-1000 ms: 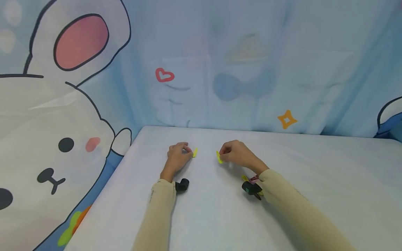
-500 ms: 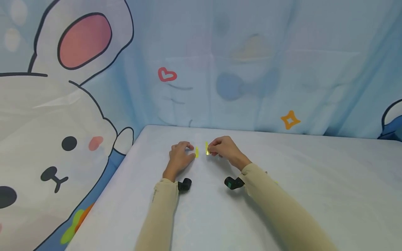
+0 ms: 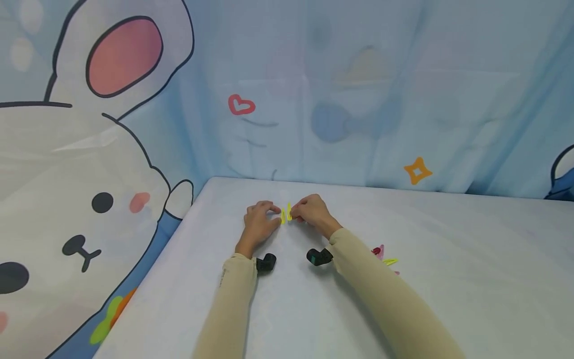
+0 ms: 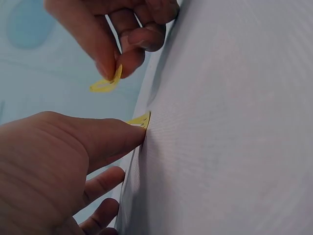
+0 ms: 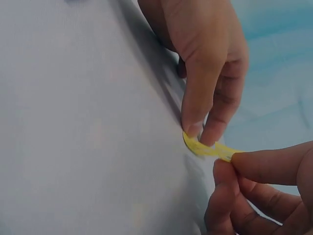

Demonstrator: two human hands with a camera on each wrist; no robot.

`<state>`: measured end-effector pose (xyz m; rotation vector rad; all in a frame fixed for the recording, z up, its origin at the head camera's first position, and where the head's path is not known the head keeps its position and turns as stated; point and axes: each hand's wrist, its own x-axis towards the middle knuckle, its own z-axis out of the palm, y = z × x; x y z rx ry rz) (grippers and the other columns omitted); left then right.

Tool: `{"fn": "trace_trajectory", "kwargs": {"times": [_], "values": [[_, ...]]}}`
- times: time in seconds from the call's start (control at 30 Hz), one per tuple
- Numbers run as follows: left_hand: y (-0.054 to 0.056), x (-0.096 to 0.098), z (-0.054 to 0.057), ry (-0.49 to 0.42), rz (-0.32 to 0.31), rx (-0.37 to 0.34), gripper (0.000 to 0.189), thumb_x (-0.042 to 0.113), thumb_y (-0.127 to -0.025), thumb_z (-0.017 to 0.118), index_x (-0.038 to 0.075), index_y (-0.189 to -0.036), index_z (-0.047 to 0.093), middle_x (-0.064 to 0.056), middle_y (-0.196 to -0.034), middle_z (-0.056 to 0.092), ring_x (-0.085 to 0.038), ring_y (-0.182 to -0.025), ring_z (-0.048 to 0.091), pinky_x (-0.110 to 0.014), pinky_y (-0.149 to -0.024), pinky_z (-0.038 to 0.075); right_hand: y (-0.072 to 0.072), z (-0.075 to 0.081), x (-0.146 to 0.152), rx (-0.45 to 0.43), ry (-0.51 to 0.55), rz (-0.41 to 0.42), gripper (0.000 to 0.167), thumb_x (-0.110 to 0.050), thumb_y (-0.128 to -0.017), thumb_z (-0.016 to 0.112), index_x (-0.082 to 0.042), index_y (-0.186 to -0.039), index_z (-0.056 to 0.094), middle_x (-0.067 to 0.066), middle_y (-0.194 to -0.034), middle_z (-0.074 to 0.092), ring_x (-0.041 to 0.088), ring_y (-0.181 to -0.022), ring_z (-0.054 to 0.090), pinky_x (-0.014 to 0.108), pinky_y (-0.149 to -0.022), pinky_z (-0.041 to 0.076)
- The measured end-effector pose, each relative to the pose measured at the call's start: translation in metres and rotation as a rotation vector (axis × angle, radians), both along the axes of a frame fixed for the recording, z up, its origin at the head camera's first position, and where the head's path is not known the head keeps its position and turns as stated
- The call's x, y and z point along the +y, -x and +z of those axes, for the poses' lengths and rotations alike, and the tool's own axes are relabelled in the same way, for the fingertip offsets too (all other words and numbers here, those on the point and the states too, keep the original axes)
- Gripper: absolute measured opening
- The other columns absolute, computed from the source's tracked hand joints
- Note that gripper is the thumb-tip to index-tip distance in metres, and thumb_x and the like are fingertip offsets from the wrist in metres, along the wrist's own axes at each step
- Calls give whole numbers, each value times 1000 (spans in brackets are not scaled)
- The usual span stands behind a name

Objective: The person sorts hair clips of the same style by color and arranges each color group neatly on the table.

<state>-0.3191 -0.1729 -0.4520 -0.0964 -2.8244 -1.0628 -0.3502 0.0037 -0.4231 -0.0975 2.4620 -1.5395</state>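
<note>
The right hand point(image 3: 311, 212) pinches a yellow clip point(image 4: 111, 83) between thumb and forefinger, its other fingers curled behind; in the left wrist view this clip hangs off the cloth, near the second yellow clip point(image 4: 142, 119), with a gap between the two; that second clip is down at the surface of the white table point(image 3: 287, 309), where the tip of the thumb of the left hand point(image 3: 260, 222) touches it; the left thumb and forefinger stand apart in the head view, the remaining fingers loosely bent; seen from the head, the clips are just beside each other, roughly parallel; beyond the right beige sleeve point(image 3: 394, 304), partly hidden by it, lie a pink piece point(image 3: 382, 252), a dark red piece point(image 3: 375, 251) and another yellow piece point(image 3: 390, 262); a black device point(image 3: 266, 263) sits at the left wrist, a matching one point(image 3: 319, 257) at the right; behind the table hangs a blue backdrop point(image 3: 278, 149) printed with a white rabbit point(image 3: 45, 169).
</note>
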Motion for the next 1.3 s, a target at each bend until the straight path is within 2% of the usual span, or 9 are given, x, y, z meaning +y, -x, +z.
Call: {"fn": "trace_trajectory", "kwargs": {"times": [0.13,0.37,0.47,0.67,0.87,1.3], "values": [[1,0,-1,4,-1,1,21,14,-99,74,6,-118,76,-17,-152,57,-47,-145,39,-65,-115,28,-1,-1,-8,8,-43,-28,20,-9,-92,72,6,-104,77,7,-85,72,18,-77,57,28,-68,45],[1,-1,-2,-24,-7,8,21,14,-99,74,7,-118,76,-16,-153,55,-46,-146,37,-63,-117,25,-4,-1,-19,14,-143,-95,15,-12,-86,72,2,-89,78,5,-80,66,24,-83,56,35,-72,44],[1,-1,-3,-34,-14,12,21,14,-100,73,7,-119,76,-16,-154,55,-45,-146,37,-63,-118,24,-6,1,-17,22,-189,-104,17,-15,-86,72,-1,-91,79,5,-85,68,25,-87,58,38,-76,45],[1,-2,-3,-25,-13,11,22,15,-100,73,7,-120,76,-15,-154,55,-45,-146,37,-63,-118,25,-5,-4,-17,50,-248,-115,17,-19,-85,74,-4,-90,80,5,-86,71,25,-85,60,39,-73,47],[1,-3,-4,-14,-14,14,23,15,-99,72,7,-120,76,-16,-153,55,-46,-145,38,-63,-117,26,-6,-8,-23,60,-302,-154,25,-21,-85,73,-5,-102,81,8,-94,74,26,-88,65,44,-77,51],[1,-3,-2,-14,-5,-3,23,14,-100,70,7,-121,76,-15,-154,54,-44,-146,37,-62,-118,25,-7,-8,-25,84,-329,-155,19,-21,-85,73,-5,-94,78,8,-91,72,25,-83,64,43,-75,51]]}}
